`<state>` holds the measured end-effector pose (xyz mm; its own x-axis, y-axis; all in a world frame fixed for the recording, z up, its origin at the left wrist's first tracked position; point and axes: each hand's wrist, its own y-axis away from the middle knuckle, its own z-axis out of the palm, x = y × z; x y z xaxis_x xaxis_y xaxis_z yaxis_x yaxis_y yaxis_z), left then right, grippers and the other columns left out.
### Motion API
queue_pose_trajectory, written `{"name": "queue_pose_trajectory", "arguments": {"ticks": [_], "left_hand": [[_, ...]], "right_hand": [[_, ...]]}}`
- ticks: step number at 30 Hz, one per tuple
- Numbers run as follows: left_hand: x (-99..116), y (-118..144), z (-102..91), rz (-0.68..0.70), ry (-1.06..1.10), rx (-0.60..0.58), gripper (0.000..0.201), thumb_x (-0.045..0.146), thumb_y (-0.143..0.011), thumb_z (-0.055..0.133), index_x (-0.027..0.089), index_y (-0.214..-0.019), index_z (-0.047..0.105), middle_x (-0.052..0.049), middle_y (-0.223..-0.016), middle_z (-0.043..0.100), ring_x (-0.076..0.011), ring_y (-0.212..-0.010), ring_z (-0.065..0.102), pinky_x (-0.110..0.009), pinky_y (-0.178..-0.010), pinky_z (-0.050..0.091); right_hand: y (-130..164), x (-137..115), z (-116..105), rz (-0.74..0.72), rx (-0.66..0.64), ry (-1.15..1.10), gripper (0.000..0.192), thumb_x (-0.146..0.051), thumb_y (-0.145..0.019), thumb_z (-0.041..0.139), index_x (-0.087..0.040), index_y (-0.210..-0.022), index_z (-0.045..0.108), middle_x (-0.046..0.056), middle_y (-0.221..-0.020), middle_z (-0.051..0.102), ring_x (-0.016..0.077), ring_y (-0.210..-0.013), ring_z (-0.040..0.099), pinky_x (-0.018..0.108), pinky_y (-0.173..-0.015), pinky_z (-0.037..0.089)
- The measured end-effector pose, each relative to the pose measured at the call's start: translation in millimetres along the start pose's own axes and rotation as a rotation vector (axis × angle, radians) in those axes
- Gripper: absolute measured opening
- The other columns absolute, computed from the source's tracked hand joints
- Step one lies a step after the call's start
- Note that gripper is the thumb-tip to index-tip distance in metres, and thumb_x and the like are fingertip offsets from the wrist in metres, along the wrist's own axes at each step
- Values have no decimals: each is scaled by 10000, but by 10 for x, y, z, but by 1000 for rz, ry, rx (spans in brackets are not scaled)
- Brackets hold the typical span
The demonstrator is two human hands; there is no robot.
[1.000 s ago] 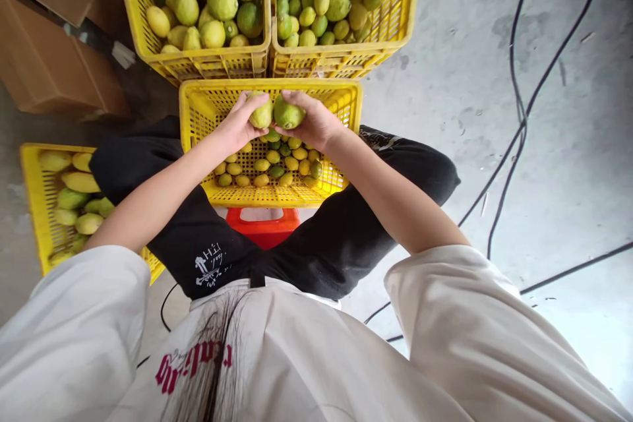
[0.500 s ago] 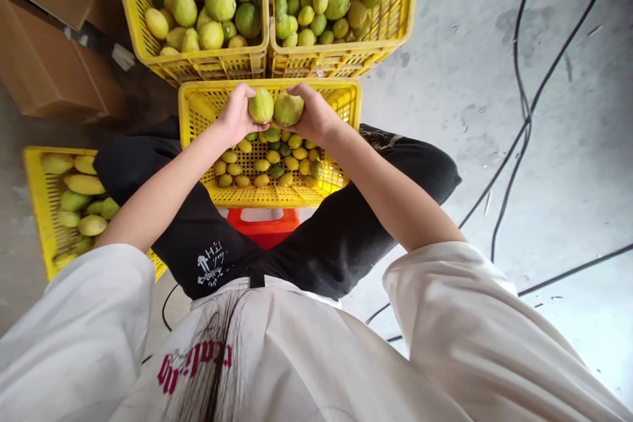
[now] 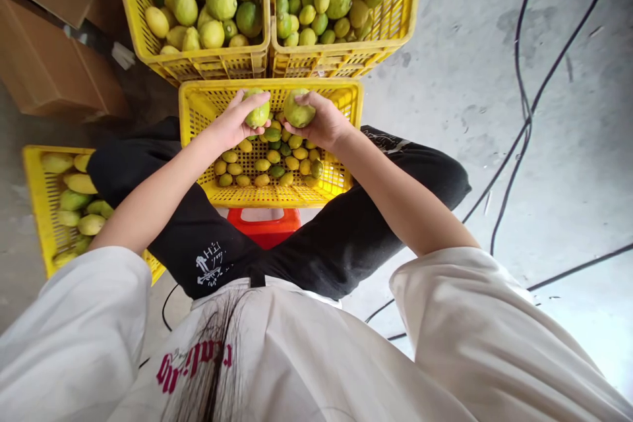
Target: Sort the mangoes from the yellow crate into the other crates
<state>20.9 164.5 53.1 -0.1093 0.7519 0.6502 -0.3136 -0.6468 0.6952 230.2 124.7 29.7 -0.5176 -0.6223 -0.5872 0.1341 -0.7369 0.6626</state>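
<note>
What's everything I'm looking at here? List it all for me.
crates: four, yellow plastic; two at top, one between the knees, one at left
fruit: many, green and yellow, in all four crates
held fruit: two, green; left one, right one, above the middle crate
stool: one, red, under the middle crate
cardboard boxes: brown, top left
cables: black, on the grey floor at right
left hand: grips the left fruit
right hand: grips the right fruit

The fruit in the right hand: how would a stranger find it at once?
Start at the yellow crate between the knees. Above its far rim, the right hand holds a pale green fruit. It is larger than the small ones lying in that crate.
</note>
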Motion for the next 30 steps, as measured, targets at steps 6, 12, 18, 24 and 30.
{"name": "queue_pose_trajectory", "arguments": {"ticks": [6, 12, 18, 24, 30], "left_hand": [[-65, -7, -28, 0, -5, -22, 295, 340, -1054, 778, 271, -1304, 637, 14, -876, 698, -154, -778, 781, -219, -677, 520], [-8, 15, -7, -13, 20, 4, 251, 370, -1110, 505, 188, -1163, 670, -72, -909, 743, -267, -970, 844, -284, -772, 615], [26, -10, 16, -25, -15, 87, 229, 331, -1113, 500, 180, -1207, 644, -72, -977, 753, -275, -1072, 853, -339, -912, 664], [-36, 6, 36, -3, -69, 139, 448, 354, -920, 928, 277, -1223, 607, 17, -882, 741, -171, -738, 776, -276, -730, 634], [9, 32, 109, -4, -106, 133, 391, 281, -885, 956, 259, -1125, 647, 49, -753, 673, -135, -615, 685, -248, -582, 503]], "right_hand": [[49, 66, 0, 2, 9, 42, 375, -362, -865, 948, -304, -1076, 644, 7, -1065, 768, 285, -1158, 789, 495, -1020, 718], [-1, 35, -73, 9, 0, 15, 285, -461, -939, 849, -286, -1061, 660, 40, -1102, 791, 301, -1260, 756, 496, -1141, 670], [-53, -58, -67, -31, 10, 41, 319, -575, -1037, 708, -260, -1015, 662, 39, -1132, 804, 335, -1393, 714, 537, -1181, 610], [92, -90, 30, -21, -42, 81, 319, -492, -970, 872, -255, -1057, 677, 7, -1056, 762, 258, -1255, 744, 474, -1184, 649], [-15, 5, -14, -48, -21, 135, 349, -307, -891, 918, -270, -966, 579, -23, -981, 675, 232, -1096, 737, 422, -1002, 697]]}}
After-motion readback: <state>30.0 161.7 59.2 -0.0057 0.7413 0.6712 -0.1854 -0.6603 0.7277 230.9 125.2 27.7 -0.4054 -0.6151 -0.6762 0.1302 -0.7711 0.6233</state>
